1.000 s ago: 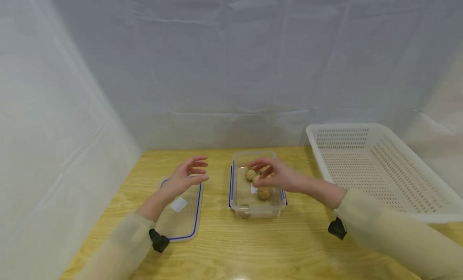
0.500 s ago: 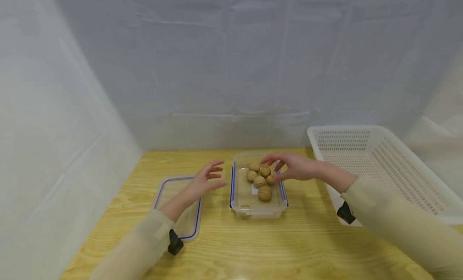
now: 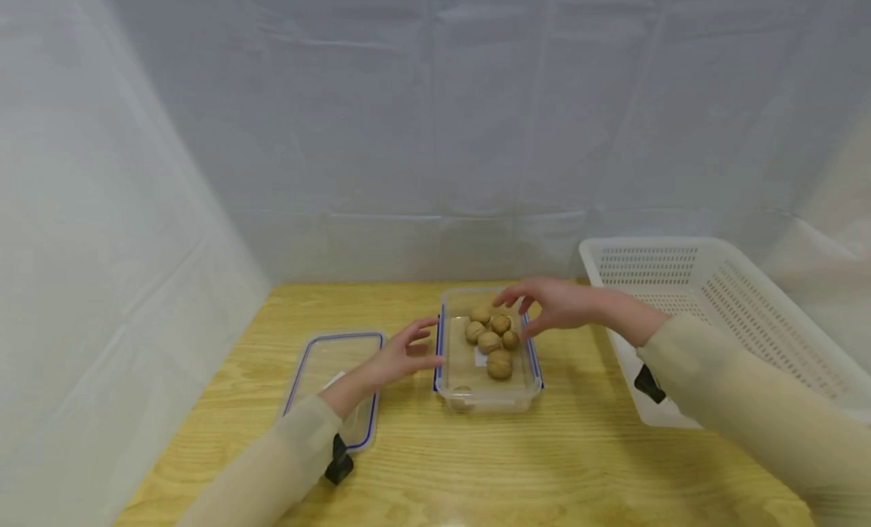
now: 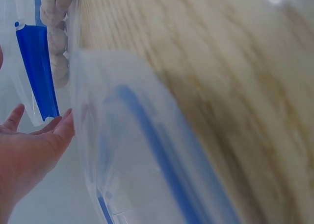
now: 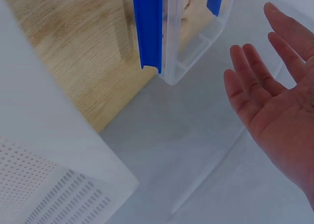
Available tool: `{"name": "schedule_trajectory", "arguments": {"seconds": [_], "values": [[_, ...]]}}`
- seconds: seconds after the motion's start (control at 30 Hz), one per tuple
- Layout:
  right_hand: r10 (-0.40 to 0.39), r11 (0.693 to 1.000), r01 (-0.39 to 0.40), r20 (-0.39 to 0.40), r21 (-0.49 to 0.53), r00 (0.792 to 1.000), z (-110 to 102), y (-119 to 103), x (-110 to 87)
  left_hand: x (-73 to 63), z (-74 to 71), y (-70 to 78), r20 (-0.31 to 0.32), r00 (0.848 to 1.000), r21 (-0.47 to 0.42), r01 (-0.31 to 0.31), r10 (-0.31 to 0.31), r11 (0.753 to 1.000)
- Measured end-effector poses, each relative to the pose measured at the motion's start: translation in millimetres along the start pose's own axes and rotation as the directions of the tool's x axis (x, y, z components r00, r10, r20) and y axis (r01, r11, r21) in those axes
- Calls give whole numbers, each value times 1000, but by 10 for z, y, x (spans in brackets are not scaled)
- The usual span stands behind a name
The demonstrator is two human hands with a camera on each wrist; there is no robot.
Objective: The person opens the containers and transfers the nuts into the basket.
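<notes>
A clear plastic food container [image 3: 469, 389] with blue side clips stands uncovered on the table. Several walnuts [image 3: 500, 364] lie inside it. My left hand [image 3: 391, 363] reaches the container's left side with fingers extended; whether the fingertips touch the wall I cannot tell. In the left wrist view the hand [image 4: 29, 150] is beside a blue clip [image 4: 37, 69]. Over the container's right rim hovers my right hand [image 3: 561, 304], fingers loosely bent and holding nothing. The right wrist view shows that palm [image 5: 279, 106] bare, apart from the container [image 5: 171, 47].
A clear lid with a blue seal [image 3: 373, 413] lies flat left of the container, partly under the left forearm. A white perforated basket [image 3: 612, 251] stands at the right, beneath the right forearm. White sheeting [image 3: 435, 134] walls off the back and sides of the wooden table [image 3: 435, 474].
My left hand has moved right, from above the lid to the container's left side. My right hand has drawn back rightward from over the walnuts to the right rim, uncovering them.
</notes>
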State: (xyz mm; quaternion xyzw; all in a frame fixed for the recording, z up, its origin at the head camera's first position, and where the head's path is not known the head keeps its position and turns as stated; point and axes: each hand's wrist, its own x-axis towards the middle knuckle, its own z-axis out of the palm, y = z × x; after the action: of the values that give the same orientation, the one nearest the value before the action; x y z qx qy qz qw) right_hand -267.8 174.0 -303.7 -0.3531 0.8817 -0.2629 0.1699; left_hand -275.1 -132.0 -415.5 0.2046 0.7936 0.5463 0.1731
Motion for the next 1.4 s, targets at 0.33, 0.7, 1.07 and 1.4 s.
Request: {"name": "schedule_trajectory", "arguments": {"seconds": [0.33,0.7,1.07,1.4], "values": [[-59,993,65,67,-102,996,47,43,199,18,10,3,69,998,-44,9,-6,999],[21,992,-3,142,-125,990,266,104,365,97,52,10,89,995,-52,44,-39,998],[54,987,-31,140,-160,989,427,237,429,116,55,1,99,994,-53,54,-49,997],[-25,982,53,154,-181,988,533,248,479,107,51,9,95,994,-55,52,-46,997]]}}
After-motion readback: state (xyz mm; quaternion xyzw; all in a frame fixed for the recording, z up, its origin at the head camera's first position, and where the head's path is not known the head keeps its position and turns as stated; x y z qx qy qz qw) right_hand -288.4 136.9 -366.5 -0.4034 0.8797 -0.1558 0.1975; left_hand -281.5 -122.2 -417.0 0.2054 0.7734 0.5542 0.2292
